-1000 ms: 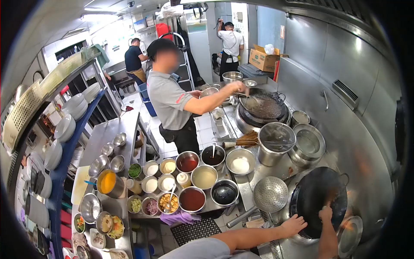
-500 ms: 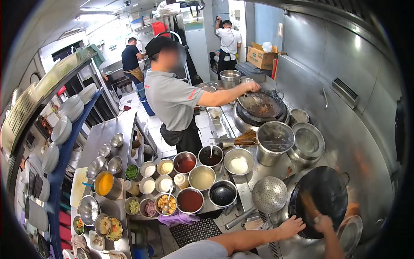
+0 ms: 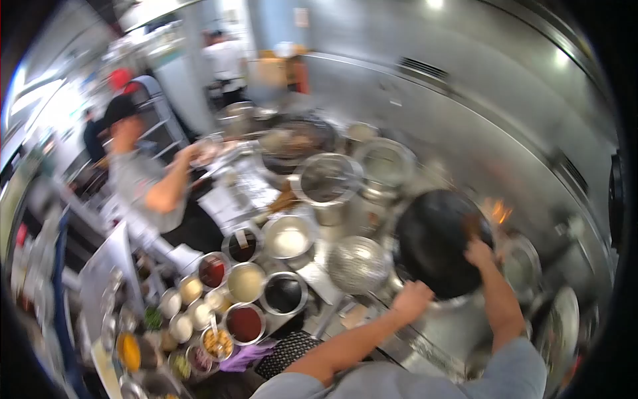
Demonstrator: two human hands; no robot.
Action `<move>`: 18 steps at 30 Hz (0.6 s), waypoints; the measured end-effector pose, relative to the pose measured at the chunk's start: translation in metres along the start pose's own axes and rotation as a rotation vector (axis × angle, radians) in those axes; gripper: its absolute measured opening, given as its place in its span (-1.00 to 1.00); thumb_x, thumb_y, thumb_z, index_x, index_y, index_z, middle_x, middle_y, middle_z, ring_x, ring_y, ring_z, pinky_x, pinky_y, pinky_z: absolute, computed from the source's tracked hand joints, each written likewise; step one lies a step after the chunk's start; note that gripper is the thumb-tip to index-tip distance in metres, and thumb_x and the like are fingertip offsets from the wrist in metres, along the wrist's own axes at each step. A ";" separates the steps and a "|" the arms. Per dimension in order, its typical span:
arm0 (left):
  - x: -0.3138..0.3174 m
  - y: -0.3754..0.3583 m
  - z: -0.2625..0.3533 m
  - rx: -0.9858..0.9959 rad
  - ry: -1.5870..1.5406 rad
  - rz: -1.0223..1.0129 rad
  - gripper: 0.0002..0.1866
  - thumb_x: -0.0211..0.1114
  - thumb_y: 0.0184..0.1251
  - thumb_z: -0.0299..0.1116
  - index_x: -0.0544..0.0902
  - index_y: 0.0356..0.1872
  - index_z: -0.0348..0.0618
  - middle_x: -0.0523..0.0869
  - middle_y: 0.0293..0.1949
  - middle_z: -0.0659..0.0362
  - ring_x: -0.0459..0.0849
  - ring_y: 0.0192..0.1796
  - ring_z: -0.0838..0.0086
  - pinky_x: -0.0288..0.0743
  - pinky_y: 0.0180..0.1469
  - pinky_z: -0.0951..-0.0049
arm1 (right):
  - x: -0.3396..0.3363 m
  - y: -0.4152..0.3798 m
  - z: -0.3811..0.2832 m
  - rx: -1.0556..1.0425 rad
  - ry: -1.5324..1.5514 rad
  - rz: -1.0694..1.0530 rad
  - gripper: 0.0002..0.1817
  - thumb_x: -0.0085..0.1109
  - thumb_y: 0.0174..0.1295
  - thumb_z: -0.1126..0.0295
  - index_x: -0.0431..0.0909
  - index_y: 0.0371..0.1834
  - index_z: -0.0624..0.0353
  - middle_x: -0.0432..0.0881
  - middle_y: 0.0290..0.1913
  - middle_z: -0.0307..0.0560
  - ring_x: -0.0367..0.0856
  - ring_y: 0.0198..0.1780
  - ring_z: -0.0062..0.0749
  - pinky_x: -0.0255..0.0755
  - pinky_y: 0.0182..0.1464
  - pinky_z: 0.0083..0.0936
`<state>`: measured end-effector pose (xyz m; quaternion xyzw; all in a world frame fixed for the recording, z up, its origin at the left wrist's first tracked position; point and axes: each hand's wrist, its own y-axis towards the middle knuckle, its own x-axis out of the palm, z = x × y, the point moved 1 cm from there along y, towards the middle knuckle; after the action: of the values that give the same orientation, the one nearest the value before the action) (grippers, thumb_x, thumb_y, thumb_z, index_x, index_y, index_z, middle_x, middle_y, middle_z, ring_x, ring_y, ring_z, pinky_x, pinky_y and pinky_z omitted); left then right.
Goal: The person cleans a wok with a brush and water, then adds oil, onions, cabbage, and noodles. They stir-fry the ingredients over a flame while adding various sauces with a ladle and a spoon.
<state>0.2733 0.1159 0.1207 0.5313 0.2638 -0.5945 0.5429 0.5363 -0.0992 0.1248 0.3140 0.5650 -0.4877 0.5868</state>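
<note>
Right hand (image 3: 478, 254) of mine is wrapped around a brown brush (image 3: 472, 228), pretty blurry, in my black wok (image 3: 435, 243). Left hand (image 3: 413, 298) is curled at the near rim, can't tell if it's gripping. Flames (image 3: 500, 211) just past the wok's right side, perforated strainer (image 3: 357, 265) left of it, co-worker (image 3: 143, 176) farther off.

Holding a blurry brown brush (image 3: 473, 226) with the bare right hand (image 3: 479, 254) in a big round black metal wok (image 3: 432, 236), right of the frame. Curling the bare left hand (image 3: 413, 298) by its bottom edge. Orange flames (image 3: 498, 211) beside it, too.
</note>
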 end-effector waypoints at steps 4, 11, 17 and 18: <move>-0.004 0.001 0.000 0.102 0.046 0.026 -0.85 0.14 0.20 -0.33 0.56 -0.22 -0.01 0.59 -0.25 0.22 0.53 -0.06 0.35 0.35 -0.08 0.24 | -0.043 -0.117 -0.090 -0.469 0.152 -0.285 -0.28 0.23 -0.02 0.09 0.40 0.33 -0.10 0.64 0.07 0.12 0.69 -0.09 0.05 0.58 -0.07 -0.10; -0.010 0.000 0.005 0.114 0.112 -0.006 -0.86 0.17 0.17 -0.34 0.56 -0.23 0.02 0.59 -0.24 0.23 0.52 -0.04 0.34 0.34 -0.03 0.21 | -0.058 -0.066 0.052 0.306 -0.067 0.071 -0.43 0.13 0.16 0.29 0.44 0.31 0.01 0.73 -0.11 0.02 0.73 -0.11 -0.09 0.62 -0.14 -0.23; -0.009 0.003 0.006 0.097 0.099 -0.020 -0.88 0.14 0.20 -0.33 0.57 -0.25 0.03 0.57 -0.27 0.24 0.52 -0.06 0.35 0.34 -0.05 0.23 | -0.090 -0.113 -0.060 -0.088 0.228 -0.001 -0.48 0.36 -0.01 0.17 0.57 0.11 -0.16 0.71 -0.15 0.09 0.70 -0.09 0.04 0.58 -0.04 -0.11; -0.010 0.006 0.006 0.091 0.104 -0.019 -0.88 0.14 0.20 -0.33 0.57 -0.25 0.03 0.57 -0.27 0.24 0.52 -0.06 0.35 0.34 -0.05 0.23 | -0.097 -0.110 -0.068 -0.153 0.238 -0.245 -0.42 0.35 0.02 0.17 0.52 0.19 -0.17 0.71 -0.13 0.09 0.70 -0.08 0.01 0.58 -0.04 -0.12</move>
<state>0.2757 0.1127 0.1334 0.5831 0.2694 -0.5827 0.4979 0.4214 -0.0511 0.2278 0.2528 0.7000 -0.4703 0.4742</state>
